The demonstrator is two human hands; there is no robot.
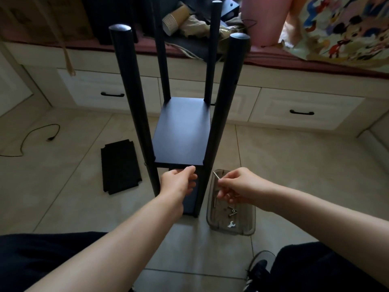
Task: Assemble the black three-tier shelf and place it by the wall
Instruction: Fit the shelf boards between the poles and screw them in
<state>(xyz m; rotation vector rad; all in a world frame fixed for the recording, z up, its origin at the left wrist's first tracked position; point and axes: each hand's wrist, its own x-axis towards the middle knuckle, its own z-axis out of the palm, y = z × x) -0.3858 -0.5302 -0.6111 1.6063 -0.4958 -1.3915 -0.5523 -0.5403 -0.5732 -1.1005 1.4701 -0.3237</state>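
Note:
The black shelf frame stands upright on the tiled floor, its round poles [225,106] rising toward me and a fitted black panel [182,131] partway up. A lower panel [192,200] shows beneath. My left hand [179,182] reaches under the front edge of the fitted panel, fingers touching its underside. My right hand [235,186] pinches a thin metal hex key [216,175] just right of the near right pole. A loose black shelf panel [120,167] lies flat on the floor to the left.
A clear plastic tray [250,220] with screws [231,212] and a small flat wrench [231,224] sits on the floor under my right hand. White drawers [305,110] under a cluttered bench run behind. A black cable [37,133] lies far left. My shoe [260,268] is bottom right.

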